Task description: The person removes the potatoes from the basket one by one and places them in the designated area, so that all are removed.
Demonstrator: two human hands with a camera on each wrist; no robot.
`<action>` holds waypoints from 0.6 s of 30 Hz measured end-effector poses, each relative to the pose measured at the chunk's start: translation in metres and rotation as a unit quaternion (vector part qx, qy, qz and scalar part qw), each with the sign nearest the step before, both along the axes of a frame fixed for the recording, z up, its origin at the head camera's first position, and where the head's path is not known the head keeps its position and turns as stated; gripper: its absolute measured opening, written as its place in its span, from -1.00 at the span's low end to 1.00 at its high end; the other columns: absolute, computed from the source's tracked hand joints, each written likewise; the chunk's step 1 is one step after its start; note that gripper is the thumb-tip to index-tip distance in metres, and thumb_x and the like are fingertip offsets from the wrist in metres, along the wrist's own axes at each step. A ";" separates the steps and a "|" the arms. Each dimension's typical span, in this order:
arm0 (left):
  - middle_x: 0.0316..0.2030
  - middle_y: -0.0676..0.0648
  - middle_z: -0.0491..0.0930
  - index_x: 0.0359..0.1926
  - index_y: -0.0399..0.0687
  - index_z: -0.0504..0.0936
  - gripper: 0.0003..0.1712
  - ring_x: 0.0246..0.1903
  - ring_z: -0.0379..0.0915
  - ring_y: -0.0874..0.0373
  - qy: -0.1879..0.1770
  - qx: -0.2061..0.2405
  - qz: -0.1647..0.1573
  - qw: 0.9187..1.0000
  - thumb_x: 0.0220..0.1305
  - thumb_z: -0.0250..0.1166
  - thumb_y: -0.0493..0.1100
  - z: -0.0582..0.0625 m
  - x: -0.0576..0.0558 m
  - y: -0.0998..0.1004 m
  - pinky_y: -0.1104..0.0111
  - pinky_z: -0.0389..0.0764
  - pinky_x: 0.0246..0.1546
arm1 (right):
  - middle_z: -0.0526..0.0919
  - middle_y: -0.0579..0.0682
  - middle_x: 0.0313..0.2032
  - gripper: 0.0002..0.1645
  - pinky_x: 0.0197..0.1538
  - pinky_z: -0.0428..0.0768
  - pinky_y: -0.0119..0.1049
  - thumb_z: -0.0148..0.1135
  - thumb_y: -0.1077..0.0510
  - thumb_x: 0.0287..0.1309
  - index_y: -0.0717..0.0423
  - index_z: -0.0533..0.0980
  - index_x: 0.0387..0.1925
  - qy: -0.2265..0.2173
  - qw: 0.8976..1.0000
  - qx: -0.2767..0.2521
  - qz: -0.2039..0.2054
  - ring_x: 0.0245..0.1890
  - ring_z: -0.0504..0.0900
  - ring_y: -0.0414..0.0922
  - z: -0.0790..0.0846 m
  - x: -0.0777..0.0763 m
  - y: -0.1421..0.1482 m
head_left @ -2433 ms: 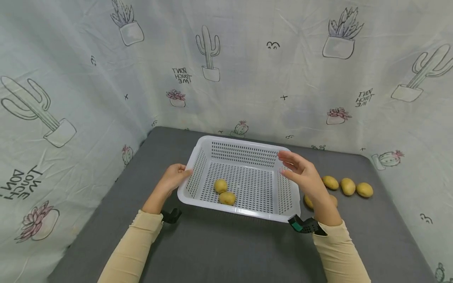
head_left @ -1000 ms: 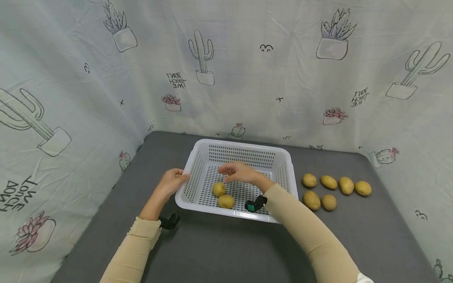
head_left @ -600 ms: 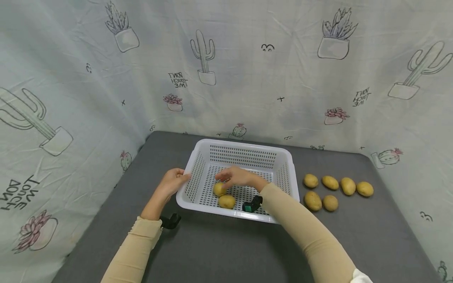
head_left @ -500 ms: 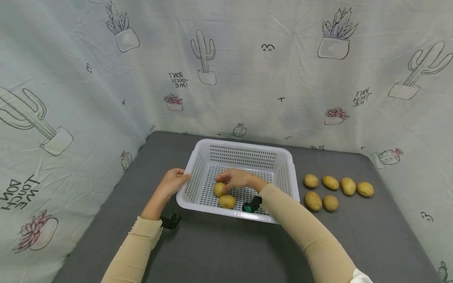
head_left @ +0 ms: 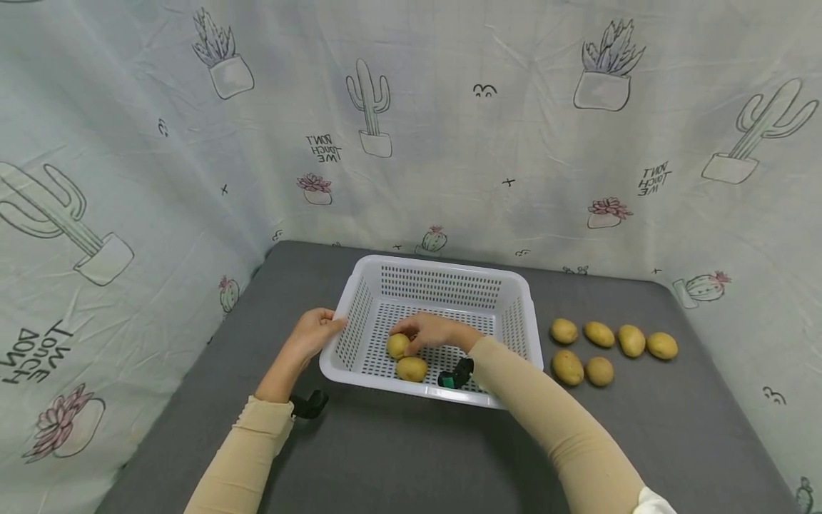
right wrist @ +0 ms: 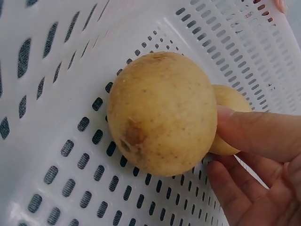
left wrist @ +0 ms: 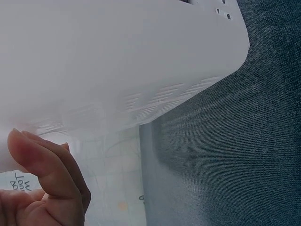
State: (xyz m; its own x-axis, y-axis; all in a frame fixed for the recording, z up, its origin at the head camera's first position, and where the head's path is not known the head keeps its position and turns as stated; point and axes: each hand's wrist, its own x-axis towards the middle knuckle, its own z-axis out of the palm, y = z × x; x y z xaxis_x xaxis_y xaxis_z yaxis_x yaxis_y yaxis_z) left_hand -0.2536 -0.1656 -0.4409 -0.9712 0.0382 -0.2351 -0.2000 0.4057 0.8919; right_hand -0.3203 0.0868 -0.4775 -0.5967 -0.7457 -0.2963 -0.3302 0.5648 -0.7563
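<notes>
A white perforated plastic basket (head_left: 443,389) stands on the grey table with two potatoes inside. My left hand (head_left: 312,331) pinches its left rim; in the left wrist view, the curled fingers (left wrist: 47,165) lie along the basket's outer wall (left wrist: 117,56). Reaching over the right side, my right hand (head_left: 438,333) has thumb and fingers around the farther potato (head_left: 397,345). The right wrist view has the thumb (right wrist: 256,129) on one side of that potato (right wrist: 230,101) and fingers on the other. Closer to that camera sits the second potato (right wrist: 162,115), in the basket's front part.
To the right of the basket, several potatoes (head_left: 599,334) lie on the table (head_left: 385,457) in two loose rows. A cloth curtain (head_left: 437,143) with cactus drawings hangs behind and at both sides.
My right hand has moved from beyond the basket's right rim into the basket, then down and onto the farther potato. My left hand stays on the left rim.
</notes>
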 end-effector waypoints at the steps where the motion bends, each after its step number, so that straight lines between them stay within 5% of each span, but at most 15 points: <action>1: -0.17 -0.36 0.61 0.06 -0.46 0.39 -0.58 -0.35 0.61 0.08 0.000 -0.001 0.000 1.000 0.38 0.10 -0.15 0.000 0.000 0.000 0.27 0.60 -0.36 | 0.59 -0.01 0.02 -0.38 0.12 0.48 -0.20 0.32 0.25 0.09 0.11 0.43 0.23 0.001 1.000 -0.001 0.000 0.06 0.53 -0.10 -0.001 0.000 0.000; 10: -0.18 -0.36 0.62 0.05 -0.46 0.40 -0.58 -0.36 0.61 0.08 0.003 -0.001 0.000 1.000 0.38 0.11 -0.15 0.000 -0.001 -0.001 0.28 0.60 -0.37 | 0.59 -0.05 -0.01 -0.40 0.10 0.48 -0.22 0.32 0.22 0.09 0.07 0.45 0.21 0.016 1.000 0.003 0.008 0.00 0.53 -0.15 -0.003 -0.003 0.000; 18: -0.17 -0.35 0.61 0.06 -0.45 0.39 -0.58 -0.34 0.61 0.06 0.000 0.004 -0.004 1.000 0.39 0.09 -0.15 -0.002 -0.001 -0.001 0.28 0.60 -0.36 | 0.60 -0.07 -0.01 -0.36 0.09 0.47 -0.23 0.35 0.21 0.00 0.04 0.47 0.20 0.029 0.999 0.030 0.007 -0.02 0.53 -0.15 0.011 -0.007 0.004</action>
